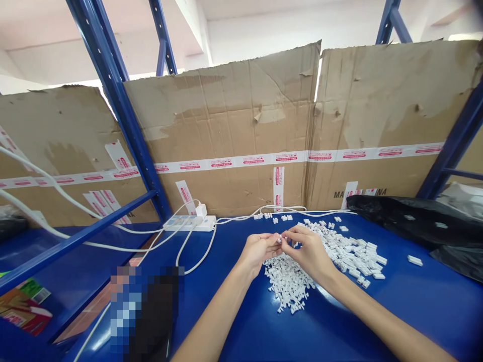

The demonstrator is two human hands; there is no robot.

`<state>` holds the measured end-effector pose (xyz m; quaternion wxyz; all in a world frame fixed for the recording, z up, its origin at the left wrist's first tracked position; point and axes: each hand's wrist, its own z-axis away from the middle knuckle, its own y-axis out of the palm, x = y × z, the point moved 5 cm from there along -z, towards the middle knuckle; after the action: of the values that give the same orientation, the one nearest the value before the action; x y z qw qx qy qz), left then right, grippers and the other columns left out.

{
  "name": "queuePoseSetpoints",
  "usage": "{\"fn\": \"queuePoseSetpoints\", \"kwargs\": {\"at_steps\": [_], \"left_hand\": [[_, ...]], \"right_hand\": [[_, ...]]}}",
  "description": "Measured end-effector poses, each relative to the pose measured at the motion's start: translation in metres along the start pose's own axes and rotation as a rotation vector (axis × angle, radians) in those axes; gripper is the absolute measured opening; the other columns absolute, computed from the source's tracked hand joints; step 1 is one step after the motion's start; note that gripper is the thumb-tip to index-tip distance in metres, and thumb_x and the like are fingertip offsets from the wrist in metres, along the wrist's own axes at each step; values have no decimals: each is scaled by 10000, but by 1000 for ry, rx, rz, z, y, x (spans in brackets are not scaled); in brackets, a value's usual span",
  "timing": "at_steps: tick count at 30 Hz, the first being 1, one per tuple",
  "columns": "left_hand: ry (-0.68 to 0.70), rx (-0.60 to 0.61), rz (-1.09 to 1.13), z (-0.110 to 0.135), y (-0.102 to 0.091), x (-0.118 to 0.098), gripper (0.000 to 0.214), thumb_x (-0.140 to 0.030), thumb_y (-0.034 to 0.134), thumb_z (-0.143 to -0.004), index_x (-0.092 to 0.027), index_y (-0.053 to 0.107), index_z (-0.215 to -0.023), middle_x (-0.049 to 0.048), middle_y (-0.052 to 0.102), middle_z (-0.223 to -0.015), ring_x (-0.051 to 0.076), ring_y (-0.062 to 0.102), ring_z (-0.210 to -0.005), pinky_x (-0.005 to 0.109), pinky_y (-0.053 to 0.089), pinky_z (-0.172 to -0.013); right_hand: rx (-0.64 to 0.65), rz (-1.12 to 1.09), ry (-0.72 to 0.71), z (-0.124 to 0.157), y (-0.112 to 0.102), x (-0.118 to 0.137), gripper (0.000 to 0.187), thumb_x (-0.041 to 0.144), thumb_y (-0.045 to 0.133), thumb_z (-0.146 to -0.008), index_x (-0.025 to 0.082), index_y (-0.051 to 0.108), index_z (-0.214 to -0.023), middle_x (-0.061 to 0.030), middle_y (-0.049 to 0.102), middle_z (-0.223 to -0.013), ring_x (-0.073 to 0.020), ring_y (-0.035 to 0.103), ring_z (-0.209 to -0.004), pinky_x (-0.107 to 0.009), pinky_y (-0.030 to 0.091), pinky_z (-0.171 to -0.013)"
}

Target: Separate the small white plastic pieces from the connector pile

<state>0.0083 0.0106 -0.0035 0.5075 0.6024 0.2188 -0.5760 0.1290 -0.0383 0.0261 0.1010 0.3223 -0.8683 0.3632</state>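
Left hand point(256, 253) and right hand point(308, 250) pinch white piece point(279, 240) between them, above counter point(260, 334); small bits point(289, 284) at 6 o'clock, larger bits point(354, 256) near 3. Piece likely light, stiff, slick; edges best hold.

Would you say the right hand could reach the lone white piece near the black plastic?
Probably yes: only a low white pile lies between the right hand and that piece, with free space above.

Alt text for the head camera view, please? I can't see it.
A person's left hand holds a small white piece as the right hand meets it above a blue surface. Small white parts lie heaped beneath, longer ones to the right, before a cardboard wall.
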Motion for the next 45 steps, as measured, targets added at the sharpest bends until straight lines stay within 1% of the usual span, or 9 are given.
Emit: {"fn": "queuePoseSetpoints", "kwargs": {"at_steps": [6,13,16,20,24,28,32,36,45], "left_hand": [[-21,-20,27,-1,-5,1,130,-173,675,-842,-47,704,-833,179,736,-877,181,709,-760,317,536,-850],[120,-215,-59,0,-18,-16,208,-290,705,-833,-85,683,-859,183,737,-981,194,715,-821,271,515,-756],[125,-136,-142,-2,-12,-11,334,-419,706,-816,-90,697,-873,165,744,-941,196,711,-828,249,484,-717],[127,-31,-172,-2,0,-4,425,-491,721,-776,-86,697,-903,166,746,-896,205,713,-805,247,463,-699],[164,-105,-170,-4,-6,-9,498,-551,699,-768,-85,673,-939,182,743,-906,181,696,-698,238,425,-608],[327,-257,-84,-6,-23,-23,552,-629,644,-767,-89,661,-877,161,737,-801,116,594,-549,229,374,-537],[393,-323,44,-10,-35,-24,601,-691,640,-715,-97,646,-805,118,699,-673,96,516,-489,224,339,-496],[418,-347,53,-14,-44,-24,638,-721,654,-668,-91,644,-772,97,666,-612,79,462,-452,216,301,-468],[438,-407,98,-17,-58,-34,651,-739,678,-611,-96,629,-697,63,608,-524,62,382,-395,203,219,-426]], "right_hand": [[-91,179,-81,-1,-4,-2,247,185,486,-907,168,673,-746,-63,617,-744,-180,557,-705,-334,449,-682],[309,-163,19,-4,-1,-12,89,271,694,-812,217,736,-869,-37,670,-892,-151,622,-747,-293,511,-702],[228,-163,32,-8,-6,-9,254,352,720,-808,216,715,-1021,-67,670,-1003,-176,629,-827,-331,519,-758],[161,-172,33,-10,-9,-13,178,337,599,-904,207,720,-900,-67,680,-934,-185,637,-848,-325,509,-768],[122,136,171,-8,-13,-43,161,273,583,-890,176,712,-888,-88,683,-918,-223,642,-847,-357,490,-775],[209,611,399,-5,-10,-75,315,252,618,-850,123,665,-1133,-165,651,-1058,-353,589,-1043,-451,450,-835],[298,575,390,-30,15,-78,519,506,528,-909,110,597,-1238,-197,607,-1167,-334,556,-1129,-408,440,-893],[416,650,661,-59,50,-88,865,757,534,-773,46,555,-1265,-277,567,-1233,-412,487,-1217,-464,431,-900],[391,761,704,-89,121,-74,1006,808,481,-758,-31,501,-1313,-384,476,-1270,-426,552,-1108,-476,466,-746]]}}
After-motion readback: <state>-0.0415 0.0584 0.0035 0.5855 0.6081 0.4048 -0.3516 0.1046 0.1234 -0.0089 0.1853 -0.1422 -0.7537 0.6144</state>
